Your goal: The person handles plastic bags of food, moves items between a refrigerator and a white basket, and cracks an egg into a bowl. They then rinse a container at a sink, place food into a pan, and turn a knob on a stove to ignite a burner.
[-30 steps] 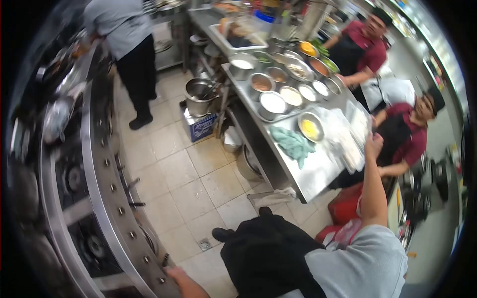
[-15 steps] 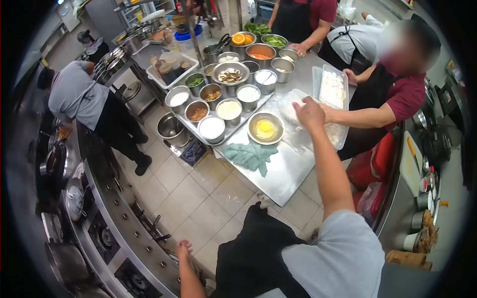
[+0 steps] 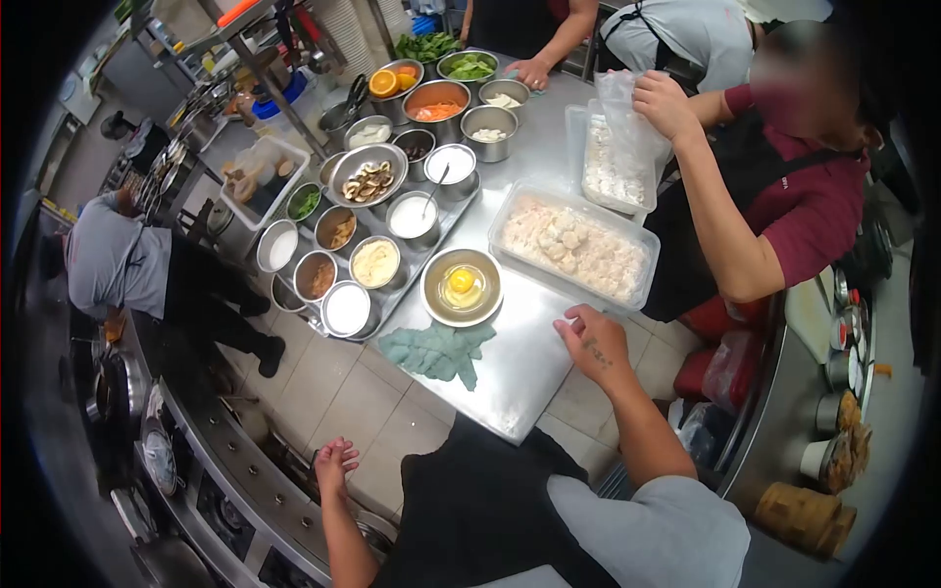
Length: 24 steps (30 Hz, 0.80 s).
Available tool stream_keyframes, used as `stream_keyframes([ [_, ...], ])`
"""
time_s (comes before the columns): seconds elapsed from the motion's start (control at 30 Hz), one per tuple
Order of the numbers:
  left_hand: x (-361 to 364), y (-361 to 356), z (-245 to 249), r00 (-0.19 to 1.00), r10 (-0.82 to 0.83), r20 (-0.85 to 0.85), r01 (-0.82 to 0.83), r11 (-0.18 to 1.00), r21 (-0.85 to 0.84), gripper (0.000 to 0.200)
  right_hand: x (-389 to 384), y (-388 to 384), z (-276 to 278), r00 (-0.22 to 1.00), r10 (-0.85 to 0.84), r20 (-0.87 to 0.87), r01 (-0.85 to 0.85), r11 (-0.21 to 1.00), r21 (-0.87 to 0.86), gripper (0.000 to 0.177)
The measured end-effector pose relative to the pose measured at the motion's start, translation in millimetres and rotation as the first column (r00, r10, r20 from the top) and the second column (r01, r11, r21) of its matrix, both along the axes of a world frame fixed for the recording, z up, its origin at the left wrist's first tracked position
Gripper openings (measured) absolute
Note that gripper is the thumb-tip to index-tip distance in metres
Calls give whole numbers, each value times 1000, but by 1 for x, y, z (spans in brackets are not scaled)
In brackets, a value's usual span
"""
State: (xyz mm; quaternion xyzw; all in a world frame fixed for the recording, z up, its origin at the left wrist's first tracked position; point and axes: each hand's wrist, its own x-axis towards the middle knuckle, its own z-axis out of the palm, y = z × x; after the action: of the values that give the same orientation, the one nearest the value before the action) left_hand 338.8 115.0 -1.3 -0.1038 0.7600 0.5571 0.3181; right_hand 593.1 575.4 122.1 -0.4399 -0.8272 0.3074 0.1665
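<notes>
My right hand (image 3: 595,343) hovers near the steel table's right edge, in front of a clear container (image 3: 573,245) of pale, crumbly food. Its fingers are partly bent and apart, with nothing in them. My left hand (image 3: 335,465) is over the floor, left of my apron, empty with loosely curled fingers. A steel bowl with a cracked egg (image 3: 461,286) stands on the table, beside a green cloth (image 3: 438,353). Across the table, a co-worker holds a plastic sheet (image 3: 618,108) over a second container (image 3: 613,167) of white food.
Steel pots of ingredients, among them sliced mushrooms (image 3: 368,182) and shredded carrot (image 3: 436,102), crowd a tray at the table's left. A stove (image 3: 225,510) runs along my left. Other people stand behind the table and at the far left.
My right hand has drawn back from the plastic sheet, which the co-worker now lifts over the farther container. The nearer container's food is uncovered. The view has shifted.
</notes>
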Motion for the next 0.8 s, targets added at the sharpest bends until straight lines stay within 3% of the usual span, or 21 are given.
stream_keyframes([
  [0.27, -29, 17, 0, 986, -163, 42, 166, 979, -116, 36, 23, 30, -8, 978, -203, -35, 202, 979, -31, 26],
  [0.4, -32, 73, 78, 930, -348, -118, 346, 938, -37, 39, 51, 37, -12, 914, -396, -90, 403, 912, 79, 24],
  [0.53, -18, 182, 131, 670, -572, -474, 672, 738, 60, 29, 98, 45, -36, 854, -493, -169, 509, 858, 69, 22],
  [0.6, -3, 252, 148, 405, -625, -668, 781, 616, -102, 26, 116, 52, -49, 849, -492, -194, 514, 854, 86, 22],
  [0.67, 16, 317, 162, 269, -692, -669, 835, 514, -197, 26, 126, 51, -50, 846, -487, -218, 515, 851, 99, 21],
  [0.73, 31, 371, 154, 167, -642, -749, 855, 473, -214, 25, 129, 52, -41, 851, -483, -207, 502, 864, 48, 21],
  [0.8, 46, 406, 158, 166, -623, -765, 855, 477, -203, 25, 141, 60, -55, 849, -485, -209, 504, 862, 45, 21],
])
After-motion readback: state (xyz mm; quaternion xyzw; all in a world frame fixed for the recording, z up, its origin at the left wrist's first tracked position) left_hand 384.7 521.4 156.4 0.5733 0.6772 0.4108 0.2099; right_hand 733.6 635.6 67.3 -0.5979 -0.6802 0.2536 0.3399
